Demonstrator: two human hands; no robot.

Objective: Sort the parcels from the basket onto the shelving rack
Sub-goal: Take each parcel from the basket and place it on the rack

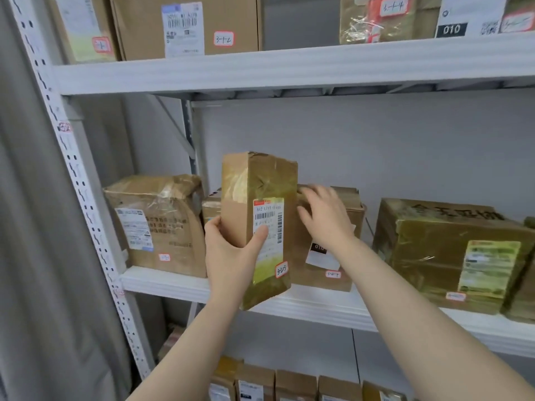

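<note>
My left hand (231, 250) grips a tall taped cardboard parcel (260, 192) upright, thumb across its white barcode label. The parcel hangs tilted at the front edge of the middle shelf (318, 311) of the white rack. My right hand (324, 215), fingers spread and straight, rests against a brown parcel (327, 273) standing on that shelf just right of the held one. The basket is out of sight.
A crumpled box (156, 224) stands at the shelf's left end and a wide taped box (451, 250) at its right. A small box (211, 206) sits behind the held parcel. More parcels fill the top shelf (289, 68) and the shelf below. A grey curtain (34, 227) hangs left.
</note>
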